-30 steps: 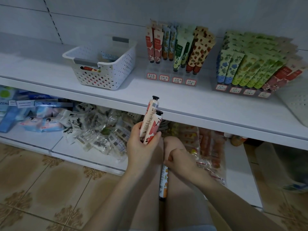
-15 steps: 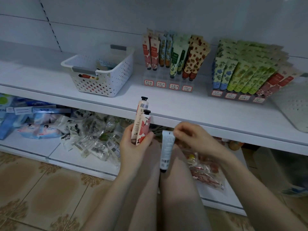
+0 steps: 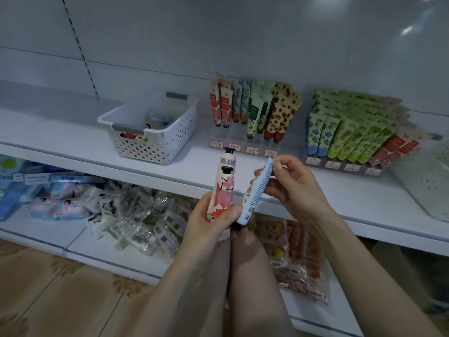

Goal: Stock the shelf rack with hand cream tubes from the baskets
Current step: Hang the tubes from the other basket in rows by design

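My left hand (image 3: 206,224) grips two pink-flowered hand cream tubes (image 3: 222,188), black caps up, below the shelf edge. Right beside them my right hand (image 3: 294,188) pinches a white tube with orange fruit print (image 3: 257,193) by its flat crimped end, cap pointing down toward my left thumb. On the shelf behind stands a clear rack (image 3: 245,148) with rows of upright tubes, and a second rack (image 3: 345,164) at the right packed with green, blue and red tubes. A white perforated basket (image 3: 155,142) at the left holds a few tubes.
Another white basket (image 3: 427,181) sits at the far right of the shelf (image 3: 73,139). The lower shelf carries wrapped packets (image 3: 136,220) and blue packs (image 3: 14,188). My knees are under my hands, above a patterned tile floor (image 3: 60,300).
My right hand lifted the white tube from near my knees up beside the two tubes in my left hand. Both hands rose toward the shelf edge.
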